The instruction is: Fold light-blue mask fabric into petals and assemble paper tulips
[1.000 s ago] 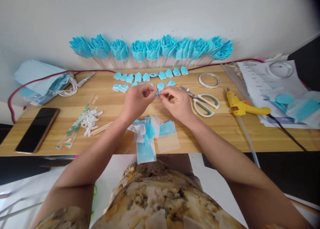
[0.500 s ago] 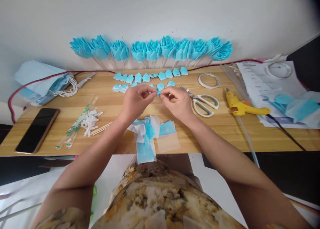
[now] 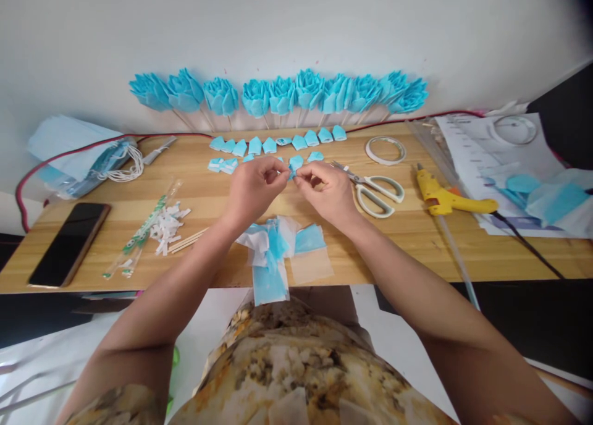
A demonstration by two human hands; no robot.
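My left hand [image 3: 254, 189] and my right hand [image 3: 327, 192] meet above the middle of the wooden table [image 3: 417, 227]. Both pinch a small blue folded piece [image 3: 291, 173] between fingertips; most of it is hidden by my fingers. Just beyond lie rows of folded blue petals [image 3: 278, 146]. Below my wrists sits a heap of cut blue and white mask pieces [image 3: 282, 249] at the table's near edge. Blue flowers on sticks [image 3: 282, 94] lean against the wall.
White-handled scissors [image 3: 377, 190], a tape ring [image 3: 385, 149] and a yellow glue gun [image 3: 447, 196] with its cord lie right. Papers and blue scraps [image 3: 523, 172] fill the far right. Left: a black phone [image 3: 69, 243], white strips and sticks [image 3: 167, 224], face masks [image 3: 88, 156].
Both hands stay pinched on the small blue piece, with only slight finger shifts. The view has tipped a little.
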